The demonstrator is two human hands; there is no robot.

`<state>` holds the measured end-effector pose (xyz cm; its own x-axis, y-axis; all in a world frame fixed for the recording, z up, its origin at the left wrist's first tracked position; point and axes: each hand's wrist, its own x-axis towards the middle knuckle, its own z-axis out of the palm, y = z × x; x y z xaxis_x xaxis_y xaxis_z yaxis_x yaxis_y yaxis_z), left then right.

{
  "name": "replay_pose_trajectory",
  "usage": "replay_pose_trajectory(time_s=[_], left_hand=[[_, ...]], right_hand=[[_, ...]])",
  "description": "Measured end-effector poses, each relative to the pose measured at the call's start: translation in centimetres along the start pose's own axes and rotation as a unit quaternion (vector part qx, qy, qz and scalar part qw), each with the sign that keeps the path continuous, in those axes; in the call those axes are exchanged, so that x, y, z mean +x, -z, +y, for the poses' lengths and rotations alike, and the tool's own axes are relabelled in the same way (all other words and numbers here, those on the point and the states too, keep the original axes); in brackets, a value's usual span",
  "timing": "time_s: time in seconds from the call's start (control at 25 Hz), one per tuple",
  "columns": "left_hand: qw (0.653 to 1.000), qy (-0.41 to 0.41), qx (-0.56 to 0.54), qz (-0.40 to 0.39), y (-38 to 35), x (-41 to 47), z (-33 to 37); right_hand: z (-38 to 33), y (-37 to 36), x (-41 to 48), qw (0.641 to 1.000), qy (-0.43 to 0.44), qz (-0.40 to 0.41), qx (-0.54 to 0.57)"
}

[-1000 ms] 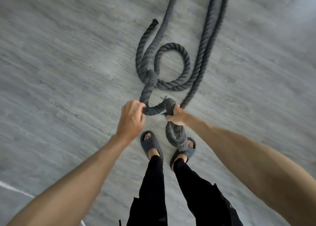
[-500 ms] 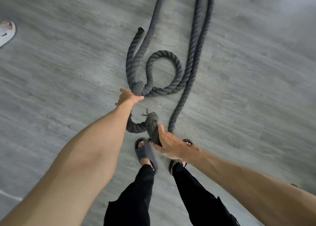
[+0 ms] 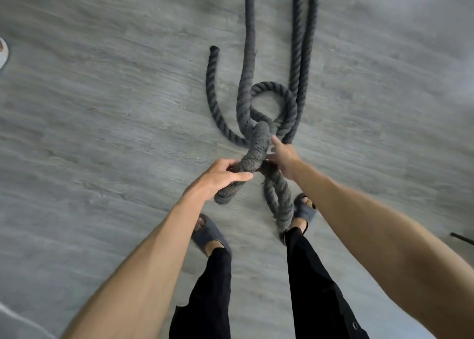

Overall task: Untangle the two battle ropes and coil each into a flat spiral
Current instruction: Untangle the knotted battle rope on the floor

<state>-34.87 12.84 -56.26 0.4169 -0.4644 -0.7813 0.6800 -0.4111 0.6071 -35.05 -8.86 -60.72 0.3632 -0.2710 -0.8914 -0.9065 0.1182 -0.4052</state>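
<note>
Rough twisted fibre ropes (image 3: 297,56), frayed ends, matt wood-grain floor (image 3: 102,108)

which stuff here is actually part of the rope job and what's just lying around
Part of the job: battle ropes, tangled in a knot; left hand gripping a thick rope end; right hand at the knot, grip hidden.
Lying about: pale shoe at the left edge; dark rod at the right edge.

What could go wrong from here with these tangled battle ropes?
If the left hand pulls the fuzzy rope end it grips, the knot could cinch tighter.
The loop hanging under the right hand dangles by the right sandal and may snag that foot.
</note>
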Motion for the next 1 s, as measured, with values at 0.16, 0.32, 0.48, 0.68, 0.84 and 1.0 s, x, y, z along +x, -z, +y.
replay_pose_trajectory(time_s=[0.16, 0.32, 0.48, 0.68, 0.84, 1.0], left_hand=[[0.991, -0.011, 0.043, -0.123, 2.8, -4.1, 0.9], [0.994, 0.015, -0.017, -0.105, 6.5, -5.7, 0.5], [0.991, -0.015, -0.097, 0.096, 7.3, -2.3, 5.3], [0.967, 0.076, -0.237, 0.059, 7.0, 0.3, 9.5], [0.977, 0.053, -0.175, -0.107, 7.4, -2.9, 4.8], [0.961, 0.089, 0.016, -0.260, 6.4, -4.5, 2.1]], right_hand=[[-3.6, -4.1, -0.8, 0.989, -0.016, -0.034, 0.146], [-3.5, -7.3, -3.6, 0.994, 0.089, 0.062, 0.027], [-0.1, -11.8, -11.2, 0.938, 0.319, 0.065, -0.116], [3.8, -11.8, -14.7, 0.893, 0.381, -0.052, -0.235], [2.5, -8.6, -12.7, 0.958, 0.226, -0.097, -0.144], [-2.1, -6.6, -7.8, 0.941, 0.002, -0.084, 0.327]])
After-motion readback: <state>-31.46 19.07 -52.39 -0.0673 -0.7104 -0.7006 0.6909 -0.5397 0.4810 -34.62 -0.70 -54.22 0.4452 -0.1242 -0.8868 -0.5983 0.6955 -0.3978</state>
